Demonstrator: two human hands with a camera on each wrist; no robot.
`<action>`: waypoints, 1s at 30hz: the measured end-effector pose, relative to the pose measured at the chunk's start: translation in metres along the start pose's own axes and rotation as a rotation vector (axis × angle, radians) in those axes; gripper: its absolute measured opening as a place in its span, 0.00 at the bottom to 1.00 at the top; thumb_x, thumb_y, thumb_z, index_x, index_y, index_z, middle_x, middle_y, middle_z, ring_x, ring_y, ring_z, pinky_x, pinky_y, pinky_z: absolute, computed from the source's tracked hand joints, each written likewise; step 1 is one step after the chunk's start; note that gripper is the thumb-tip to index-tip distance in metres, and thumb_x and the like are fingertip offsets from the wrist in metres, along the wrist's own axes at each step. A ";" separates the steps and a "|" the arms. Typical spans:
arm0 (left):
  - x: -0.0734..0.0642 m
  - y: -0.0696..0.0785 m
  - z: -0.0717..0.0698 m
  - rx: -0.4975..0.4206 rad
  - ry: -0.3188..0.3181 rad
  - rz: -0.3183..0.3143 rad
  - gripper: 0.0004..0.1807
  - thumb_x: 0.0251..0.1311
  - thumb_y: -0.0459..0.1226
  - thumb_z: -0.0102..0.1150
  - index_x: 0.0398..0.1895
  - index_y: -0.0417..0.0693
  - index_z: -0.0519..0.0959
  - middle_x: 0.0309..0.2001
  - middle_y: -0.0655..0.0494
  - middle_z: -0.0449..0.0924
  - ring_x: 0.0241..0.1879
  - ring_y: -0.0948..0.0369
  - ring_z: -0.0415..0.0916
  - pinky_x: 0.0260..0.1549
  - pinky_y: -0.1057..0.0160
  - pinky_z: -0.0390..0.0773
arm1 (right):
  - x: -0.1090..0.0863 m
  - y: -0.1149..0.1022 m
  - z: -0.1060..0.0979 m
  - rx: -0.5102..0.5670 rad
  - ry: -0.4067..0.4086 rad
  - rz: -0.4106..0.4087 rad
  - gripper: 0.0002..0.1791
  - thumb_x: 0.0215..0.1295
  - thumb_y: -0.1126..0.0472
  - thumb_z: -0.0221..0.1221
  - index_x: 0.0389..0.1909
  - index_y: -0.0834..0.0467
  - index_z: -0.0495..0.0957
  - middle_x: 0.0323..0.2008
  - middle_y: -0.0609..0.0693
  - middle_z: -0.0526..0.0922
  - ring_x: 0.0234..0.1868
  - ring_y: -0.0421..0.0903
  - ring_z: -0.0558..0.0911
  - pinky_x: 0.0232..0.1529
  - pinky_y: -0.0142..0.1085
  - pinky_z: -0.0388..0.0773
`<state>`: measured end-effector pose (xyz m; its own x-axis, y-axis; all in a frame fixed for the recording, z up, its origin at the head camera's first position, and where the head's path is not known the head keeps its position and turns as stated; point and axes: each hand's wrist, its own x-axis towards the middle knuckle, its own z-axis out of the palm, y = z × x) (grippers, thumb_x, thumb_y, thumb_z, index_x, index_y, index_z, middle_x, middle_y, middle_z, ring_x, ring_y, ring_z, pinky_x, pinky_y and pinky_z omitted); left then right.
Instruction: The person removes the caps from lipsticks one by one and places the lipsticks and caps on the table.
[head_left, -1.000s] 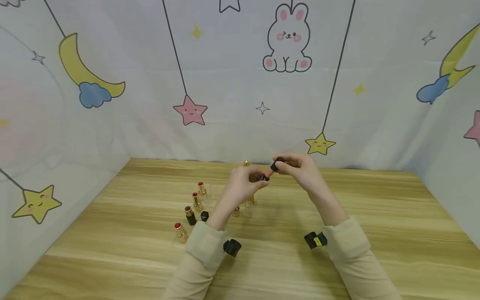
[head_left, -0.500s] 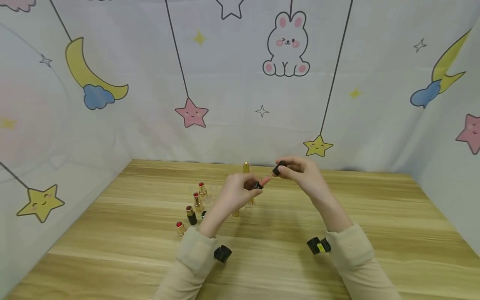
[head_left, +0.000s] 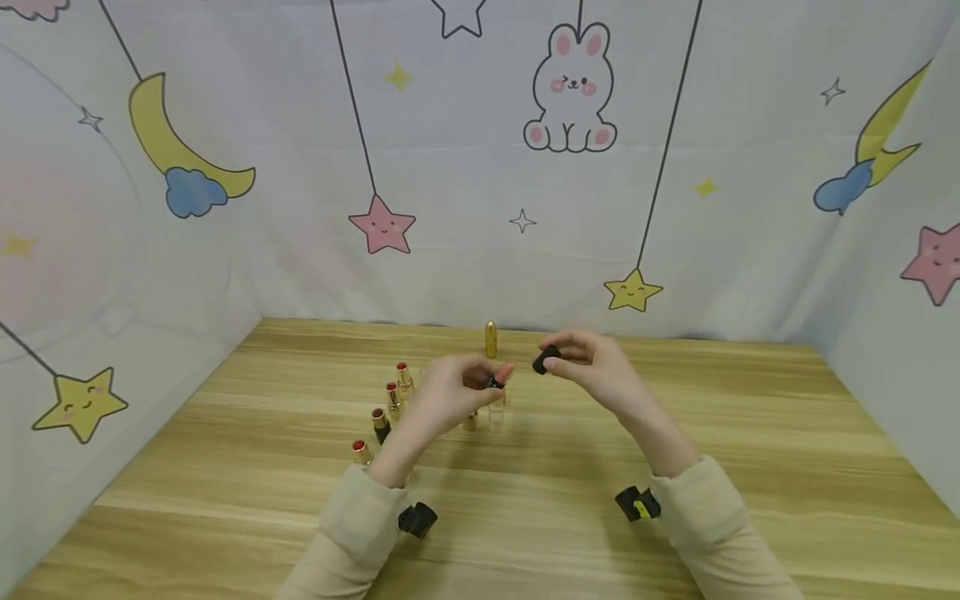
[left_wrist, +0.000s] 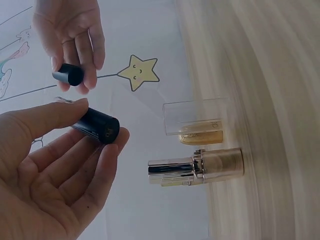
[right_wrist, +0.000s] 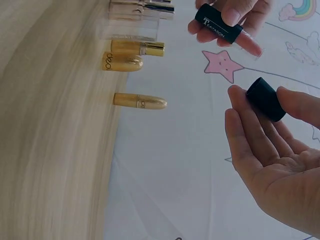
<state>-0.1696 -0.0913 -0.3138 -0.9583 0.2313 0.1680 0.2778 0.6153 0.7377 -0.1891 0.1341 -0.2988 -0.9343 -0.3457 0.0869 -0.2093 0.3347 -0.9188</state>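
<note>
My left hand [head_left: 450, 392] pinches a lipstick [right_wrist: 219, 25] with a black, lettered base and a pink stick [right_wrist: 249, 44] standing out of it. In the left wrist view the base's dark end faces the camera. Opposite it, my right hand [head_left: 603, 371] holds a black lipstick cap [right_wrist: 266, 99] between thumb and fingers. A gap shows between the cap and the pink stick. Both hands are raised over the wooden table, with a gold bullet-shaped lipstick tube [head_left: 491, 340] upright behind them.
Several uncapped lipsticks with red or dark tips, such as this gold one [head_left: 362, 452], stand in a slanting row left of my left arm. A clear cap [left_wrist: 180, 117] and more gold tubes [right_wrist: 131, 47] stand near the left hand. A printed cloth [head_left: 465, 167] hangs behind the table.
The black cap has come away from the pink stick. My left hand has moved left and down with the lipstick; the right hand, still holding the cap, has lowered slightly.
</note>
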 end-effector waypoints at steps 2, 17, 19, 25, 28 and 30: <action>-0.003 -0.002 -0.002 -0.016 -0.015 0.007 0.10 0.55 0.38 0.67 0.41 0.57 0.84 0.36 0.62 0.87 0.39 0.63 0.83 0.38 0.61 0.81 | 0.000 0.001 0.004 -0.005 -0.028 -0.007 0.16 0.67 0.60 0.58 0.54 0.59 0.75 0.51 0.58 0.83 0.52 0.50 0.82 0.58 0.47 0.76; -0.024 -0.024 -0.009 0.076 -0.130 0.087 0.06 0.52 0.30 0.68 0.31 0.48 0.81 0.32 0.58 0.84 0.34 0.65 0.81 0.37 0.65 0.80 | -0.001 0.008 0.039 -0.164 -0.161 -0.081 0.10 0.62 0.64 0.62 0.45 0.58 0.80 0.41 0.55 0.85 0.44 0.47 0.84 0.48 0.43 0.80; -0.025 -0.025 -0.009 0.103 -0.142 0.080 0.07 0.51 0.29 0.68 0.30 0.49 0.82 0.32 0.60 0.84 0.34 0.66 0.81 0.37 0.65 0.80 | -0.001 0.011 0.044 -0.201 -0.164 -0.093 0.09 0.62 0.64 0.62 0.43 0.57 0.81 0.40 0.53 0.86 0.43 0.45 0.84 0.48 0.43 0.80; -0.025 -0.028 -0.007 0.173 -0.173 0.088 0.09 0.48 0.27 0.67 0.26 0.50 0.80 0.29 0.59 0.83 0.32 0.66 0.79 0.34 0.67 0.78 | 0.001 0.019 0.055 -0.260 -0.182 -0.178 0.10 0.59 0.67 0.63 0.42 0.63 0.81 0.38 0.55 0.86 0.40 0.44 0.83 0.45 0.41 0.81; -0.025 -0.030 -0.006 0.194 -0.174 0.097 0.10 0.46 0.26 0.67 0.24 0.49 0.78 0.27 0.59 0.81 0.30 0.65 0.77 0.32 0.67 0.76 | 0.001 0.021 0.061 -0.305 -0.189 -0.188 0.10 0.57 0.68 0.65 0.41 0.63 0.81 0.37 0.55 0.86 0.37 0.43 0.82 0.42 0.37 0.80; -0.026 -0.032 -0.004 0.202 -0.175 0.105 0.10 0.44 0.25 0.66 0.23 0.49 0.78 0.26 0.58 0.80 0.29 0.65 0.76 0.30 0.69 0.74 | 0.001 0.022 0.065 -0.338 -0.209 -0.173 0.10 0.56 0.67 0.65 0.40 0.63 0.81 0.35 0.53 0.86 0.35 0.40 0.81 0.39 0.34 0.78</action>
<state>-0.1544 -0.1205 -0.3391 -0.9022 0.4174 0.1087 0.3997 0.7144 0.5744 -0.1753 0.0838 -0.3439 -0.8059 -0.5805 0.1163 -0.4727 0.5127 -0.7167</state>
